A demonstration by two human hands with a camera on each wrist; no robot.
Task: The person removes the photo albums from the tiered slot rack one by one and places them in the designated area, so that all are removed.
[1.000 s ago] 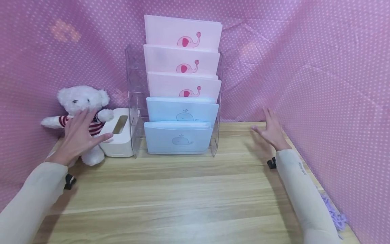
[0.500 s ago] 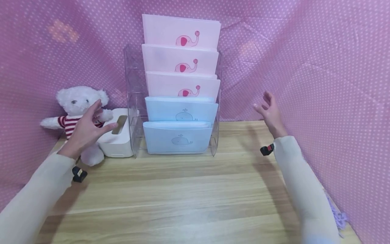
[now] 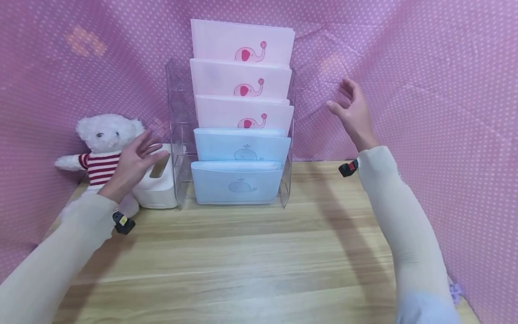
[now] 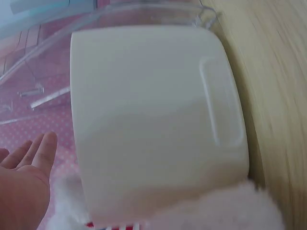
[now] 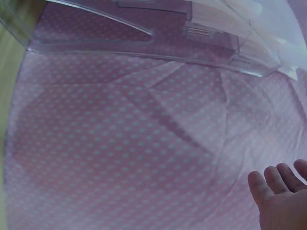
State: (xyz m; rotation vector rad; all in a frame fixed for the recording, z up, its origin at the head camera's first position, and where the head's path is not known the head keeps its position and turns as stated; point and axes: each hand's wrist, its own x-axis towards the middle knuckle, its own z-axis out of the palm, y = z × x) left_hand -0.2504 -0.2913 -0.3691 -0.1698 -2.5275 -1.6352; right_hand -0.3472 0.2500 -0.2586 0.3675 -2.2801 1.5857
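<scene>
A clear file rack (image 3: 173,135) stands at the back middle of the table in the head view. It holds pink folders (image 3: 218,42) with elephant drawings in its upper tiers and blue folders (image 3: 210,184) with whale drawings below. My left hand (image 3: 131,166) hovers empty in front of the teddy bear (image 3: 101,168) and the white tissue box (image 3: 155,195), fingers loosely bent. In the left wrist view the tissue box (image 4: 153,110) fills the middle. My right hand (image 3: 356,112) is raised in the air to the right of the rack, thumb apart from the fingers, holding nothing.
Pink dotted cloth (image 3: 453,112) hangs behind and at both sides. The wooden table (image 3: 243,265) extends toward the front. A small purple woolly thing (image 3: 455,292) lies at the right edge, partly behind the right sleeve.
My right hand has risen from near the tabletop and moved slightly left. My left hand has shifted right, from over the bear toward the tissue box. The folders have stayed put.
</scene>
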